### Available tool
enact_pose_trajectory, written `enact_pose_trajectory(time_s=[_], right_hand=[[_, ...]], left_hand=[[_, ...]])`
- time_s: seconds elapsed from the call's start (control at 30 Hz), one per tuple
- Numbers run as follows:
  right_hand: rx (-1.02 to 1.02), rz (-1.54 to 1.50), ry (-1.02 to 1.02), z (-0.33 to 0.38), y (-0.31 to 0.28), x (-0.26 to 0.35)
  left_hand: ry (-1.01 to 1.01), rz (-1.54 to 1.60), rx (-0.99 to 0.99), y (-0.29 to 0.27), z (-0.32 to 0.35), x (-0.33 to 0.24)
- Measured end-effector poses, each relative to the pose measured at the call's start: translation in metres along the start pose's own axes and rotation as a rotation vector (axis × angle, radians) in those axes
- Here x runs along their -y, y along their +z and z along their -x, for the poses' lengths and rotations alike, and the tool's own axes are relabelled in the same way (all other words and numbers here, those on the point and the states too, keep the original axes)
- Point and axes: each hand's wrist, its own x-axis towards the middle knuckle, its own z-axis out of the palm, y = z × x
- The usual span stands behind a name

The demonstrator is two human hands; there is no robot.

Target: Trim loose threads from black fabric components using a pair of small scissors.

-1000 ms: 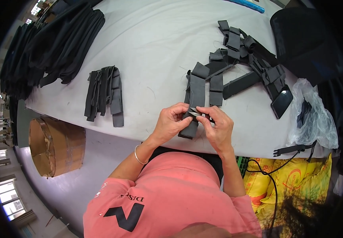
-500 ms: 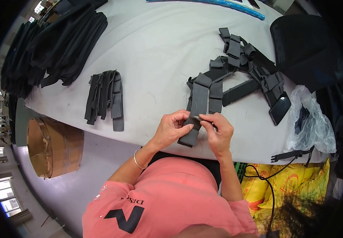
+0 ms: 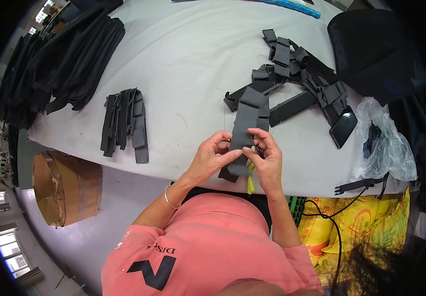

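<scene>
Near the table's front edge, a dark grey fabric strip (image 3: 247,116) with sewn folds lies between my hands. My left hand (image 3: 213,157) is closed on its left edge, thumb on top. My right hand (image 3: 267,160) pinches the right edge with thumb and forefinger. A narrow yellow piece (image 3: 251,184) hangs below the right hand; what it belongs to is hidden. Something small and dark shows within the right fingers, too covered to name. Beyond my hands lies a tangled heap of similar grey strips (image 3: 284,61).
At left on the white-covered table (image 3: 183,74) lie a bundle of grey strips (image 3: 136,123) and a dark fabric pile (image 3: 75,59). A phone (image 3: 344,129), clear plastic bag (image 3: 388,148) and buckled strap (image 3: 358,186) are at right. A cardboard box (image 3: 82,192) stands on the floor.
My right fingers have shifted up along the strip, and its lower end has turned to lie flatter. The yellow piece has come into sight. The whole view has shifted slightly.
</scene>
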Motion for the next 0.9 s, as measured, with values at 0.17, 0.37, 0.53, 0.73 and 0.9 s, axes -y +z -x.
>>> enact_pose_trajectory(time_s=[0.17,0.37,0.53,0.73,0.9], right_hand=[[0.032,0.115,-0.014,0.007,0.002,-0.003],[-0.016,0.021,0.003,0.007,-0.001,-0.003],[-0.041,0.054,-0.013,0.005,-0.004,0.000],[0.009,-0.315,0.165,0.007,-0.006,-0.003],[0.116,-0.256,0.298,0.006,-0.002,-0.007]], left_hand=[[0.010,-0.156,-0.089,-0.009,-0.007,0.002],[0.193,-0.101,-0.280,-0.020,-0.009,0.004],[0.138,-0.094,-0.398,-0.032,-0.012,0.004],[-0.098,0.171,-0.036,-0.021,-0.010,-0.007],[-0.109,0.169,-0.036,-0.013,-0.019,-0.008]])
